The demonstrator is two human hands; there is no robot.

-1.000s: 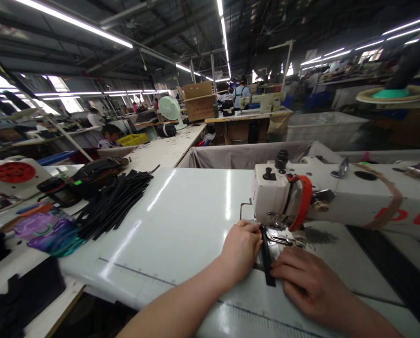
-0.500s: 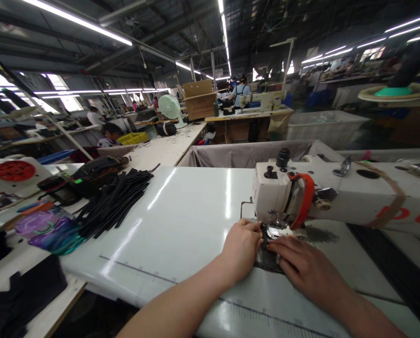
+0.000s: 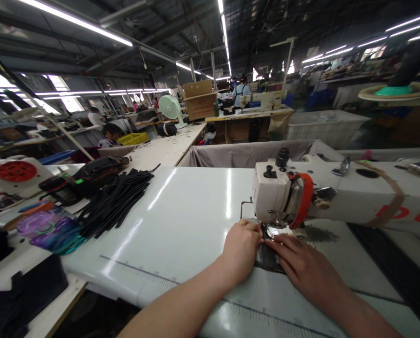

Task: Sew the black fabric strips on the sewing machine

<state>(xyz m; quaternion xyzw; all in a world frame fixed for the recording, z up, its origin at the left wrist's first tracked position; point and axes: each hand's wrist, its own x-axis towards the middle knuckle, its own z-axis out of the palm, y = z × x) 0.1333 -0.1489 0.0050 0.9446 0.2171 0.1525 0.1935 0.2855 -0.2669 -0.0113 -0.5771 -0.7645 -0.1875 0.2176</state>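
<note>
Big pale worktop (image 3: 189, 211) filling middle of view. White sewing machine (image 3: 347, 188) sitting along its right side. Messy pile of black strips (image 3: 120, 202) lying at left edge, shiny purple bag (image 3: 55, 230) slumping just beside it. Right hand (image 3: 307, 263) lying flattish near needle end, left hand (image 3: 243, 251) curling in opposite, fingertips nearly meeting. Honestly can't tell if either grip is pinching anything. Small dark piece (image 3: 264, 232) sitting right by metal presser foot (image 3: 275, 232), between fingertips, fingers mostly hiding it.

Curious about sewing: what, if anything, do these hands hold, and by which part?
Can't tell: left hand and right hand hide any hold near the sewing machine.
</note>
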